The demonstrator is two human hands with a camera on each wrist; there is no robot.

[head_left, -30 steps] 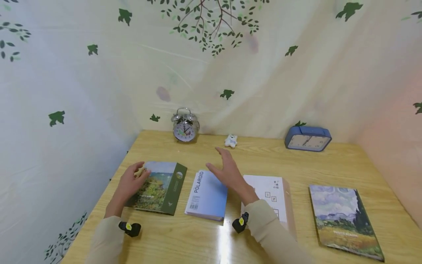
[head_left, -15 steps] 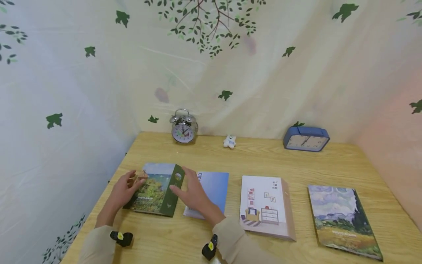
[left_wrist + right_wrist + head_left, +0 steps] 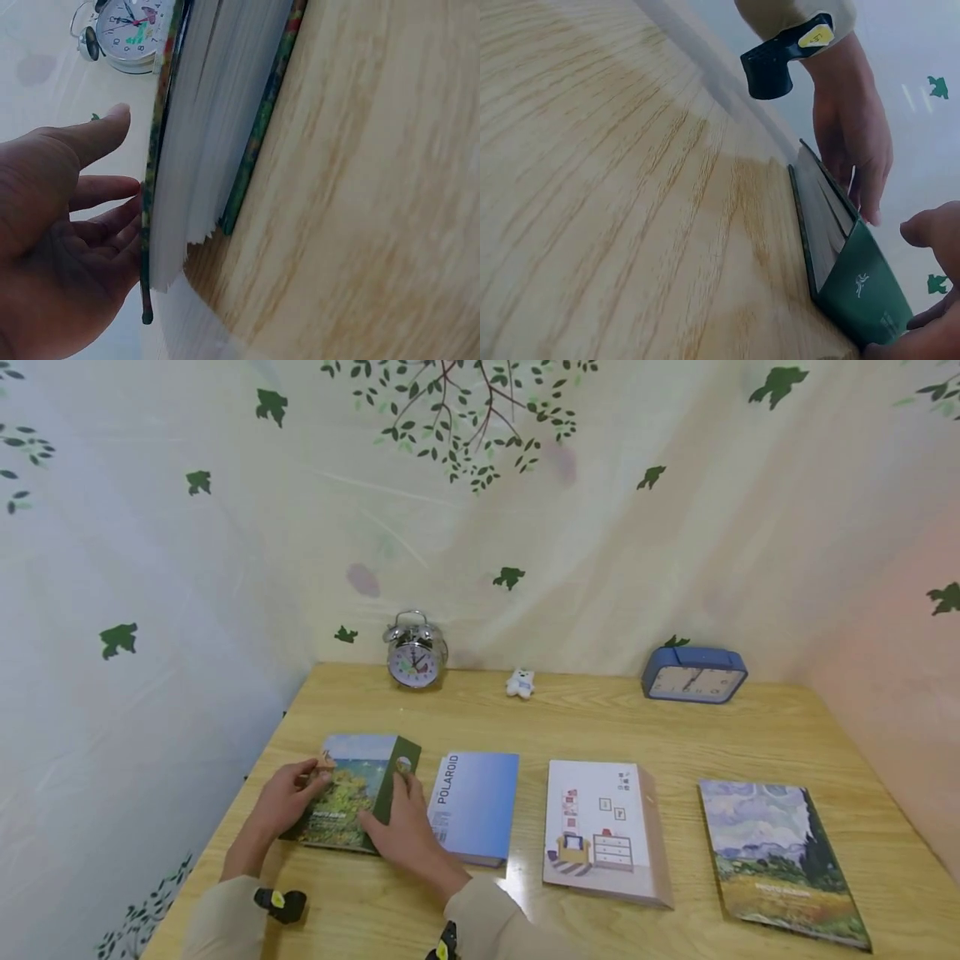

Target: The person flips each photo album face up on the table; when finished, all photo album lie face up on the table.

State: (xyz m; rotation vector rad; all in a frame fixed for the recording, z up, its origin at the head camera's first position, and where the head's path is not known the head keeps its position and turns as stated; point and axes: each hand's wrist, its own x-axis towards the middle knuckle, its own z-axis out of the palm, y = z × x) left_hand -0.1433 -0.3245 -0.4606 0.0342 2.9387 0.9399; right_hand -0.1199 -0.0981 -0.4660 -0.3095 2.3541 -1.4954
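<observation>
A thick photo album (image 3: pixel 345 789) with a painted landscape cover and a green spine (image 3: pixel 406 757) lies at the table's left, between both hands. My left hand (image 3: pixel 283 802) is at its left side, fingertips reaching over the front cover. In the left wrist view, loosely bent fingers (image 3: pixel 109 196) meet the cover while the thumb stands apart; white page edges show between the covers. My right hand (image 3: pixel 408 831) spans the spine side, thumb over the cover. In the right wrist view its fingers lie against the green spine, and the thumb (image 3: pixel 930 225) is raised off the cover.
Right of the album lie a blue POLAROID album (image 3: pixel 480 806), a white book with furniture drawings (image 3: pixel 600 827) and another landscape album (image 3: pixel 780 860). Along the back stand a silver twin-bell alarm clock (image 3: pixel 414 660), a small white bear figure (image 3: pixel 520 683) and a blue clock (image 3: pixel 694 677).
My right hand has moved left and down from above the POLAROID album to the green-spined album's spine. My left hand has shifted slightly down along its left side.
</observation>
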